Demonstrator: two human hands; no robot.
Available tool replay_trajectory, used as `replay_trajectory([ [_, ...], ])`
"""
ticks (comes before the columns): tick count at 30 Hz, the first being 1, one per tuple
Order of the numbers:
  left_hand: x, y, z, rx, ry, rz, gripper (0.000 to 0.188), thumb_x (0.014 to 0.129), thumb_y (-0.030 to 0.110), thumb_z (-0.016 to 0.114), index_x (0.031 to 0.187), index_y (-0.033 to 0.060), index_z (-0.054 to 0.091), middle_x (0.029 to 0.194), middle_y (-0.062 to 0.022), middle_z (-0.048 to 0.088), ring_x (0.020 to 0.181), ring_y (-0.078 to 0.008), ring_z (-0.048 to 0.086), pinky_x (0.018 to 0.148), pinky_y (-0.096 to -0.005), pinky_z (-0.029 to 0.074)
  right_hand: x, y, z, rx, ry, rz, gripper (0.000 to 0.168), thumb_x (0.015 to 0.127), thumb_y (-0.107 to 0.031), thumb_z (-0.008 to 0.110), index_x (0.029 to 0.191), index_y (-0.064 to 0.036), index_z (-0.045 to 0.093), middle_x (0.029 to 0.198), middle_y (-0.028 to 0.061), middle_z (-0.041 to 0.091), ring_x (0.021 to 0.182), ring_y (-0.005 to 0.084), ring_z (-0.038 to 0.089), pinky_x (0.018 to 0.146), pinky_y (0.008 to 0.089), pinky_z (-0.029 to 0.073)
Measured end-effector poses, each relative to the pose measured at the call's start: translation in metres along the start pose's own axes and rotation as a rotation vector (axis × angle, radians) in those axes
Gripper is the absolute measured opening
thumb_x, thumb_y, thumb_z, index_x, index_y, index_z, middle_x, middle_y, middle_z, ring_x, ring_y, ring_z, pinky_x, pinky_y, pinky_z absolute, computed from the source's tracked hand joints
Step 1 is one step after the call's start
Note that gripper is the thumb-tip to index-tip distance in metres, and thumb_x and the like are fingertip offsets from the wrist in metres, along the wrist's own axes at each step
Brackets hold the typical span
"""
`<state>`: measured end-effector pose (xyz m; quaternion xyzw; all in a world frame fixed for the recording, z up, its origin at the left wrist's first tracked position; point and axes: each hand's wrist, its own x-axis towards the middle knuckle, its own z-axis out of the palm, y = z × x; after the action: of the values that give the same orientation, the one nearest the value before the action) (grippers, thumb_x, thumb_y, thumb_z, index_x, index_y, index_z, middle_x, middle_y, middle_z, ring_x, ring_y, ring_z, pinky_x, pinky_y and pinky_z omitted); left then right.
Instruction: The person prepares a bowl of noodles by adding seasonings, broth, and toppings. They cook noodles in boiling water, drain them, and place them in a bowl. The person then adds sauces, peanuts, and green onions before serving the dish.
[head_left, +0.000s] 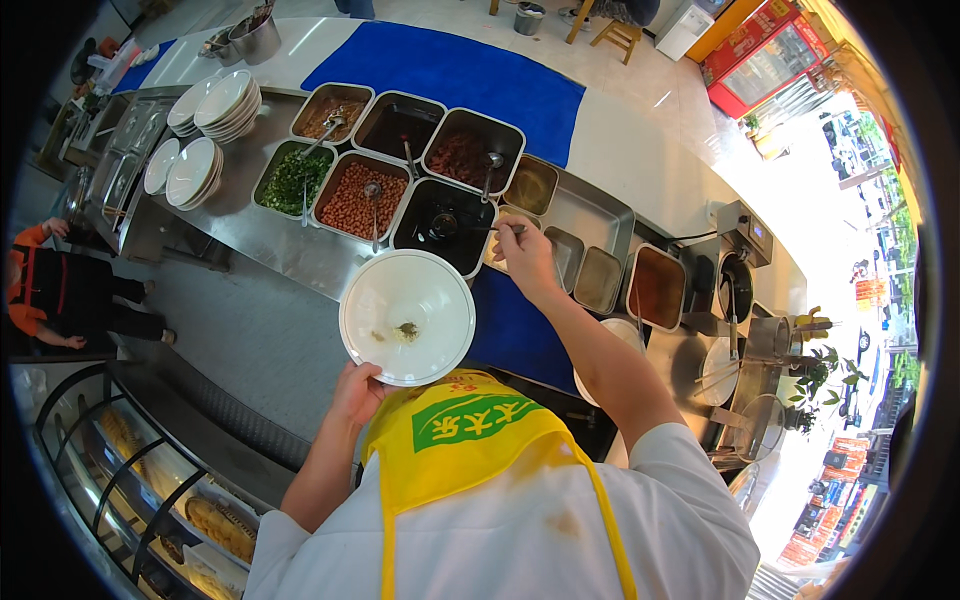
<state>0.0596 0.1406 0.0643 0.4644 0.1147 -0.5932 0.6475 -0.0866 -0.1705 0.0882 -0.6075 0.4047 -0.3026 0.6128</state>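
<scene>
My left hand (360, 391) grips the near rim of a wide white bowl (409, 289), tilted slightly, with a small heap of greenish-brown seasoning (406, 331) on its inside. My right hand (523, 251) holds the handle of a ladle (444, 225), whose head sits in a square steel pan of dark liquid (420, 244). That pan lies just beyond the bowl. Left of it are a pan of peanuts or beans (352, 196) and a pan of chopped green onions (289, 180), each with a spoon. Behind these stand a pan of reddish chopped food (454, 156) and a pan of dark sauce (394, 127).
Stacks of white bowls (226, 105) stand on the steel counter at left. To the right are a pan of red-brown sauce (656, 289), small steel containers (598, 274) and a wire strainer (759, 427). A co-worker (82, 289) stands at far left.
</scene>
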Motion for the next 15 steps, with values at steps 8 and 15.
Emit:
replay_trajectory([
  [8,-0.003,0.002,0.003,0.003,-0.01,0.007,0.057,0.082,-0.005,0.04,0.138,-0.0001,0.03,0.131,-0.0222,0.047,0.113,-0.0381,0.058,0.088,-0.053,0.056,-0.033,-0.071,-0.021,0.001,-0.002,-0.054,0.014,0.096,-0.006,0.052,0.103,0.002,0.06,0.084,0.0067,0.061,0.07,0.0109,0.061,0.063,0.0253,0.054],
  [15,-0.011,0.019,0.039,0.005,0.004,0.097,0.061,0.081,-0.005,0.039,0.141,0.0018,0.028,0.132,-0.023,0.046,0.114,-0.0385,0.057,0.088,-0.052,0.057,-0.08,-0.119,-0.04,0.079,-0.071,-0.113,0.013,0.097,-0.003,0.05,0.103,0.002,0.059,0.088,0.0087,0.061,0.071,0.0123,0.061,0.063,0.0262,0.054],
])
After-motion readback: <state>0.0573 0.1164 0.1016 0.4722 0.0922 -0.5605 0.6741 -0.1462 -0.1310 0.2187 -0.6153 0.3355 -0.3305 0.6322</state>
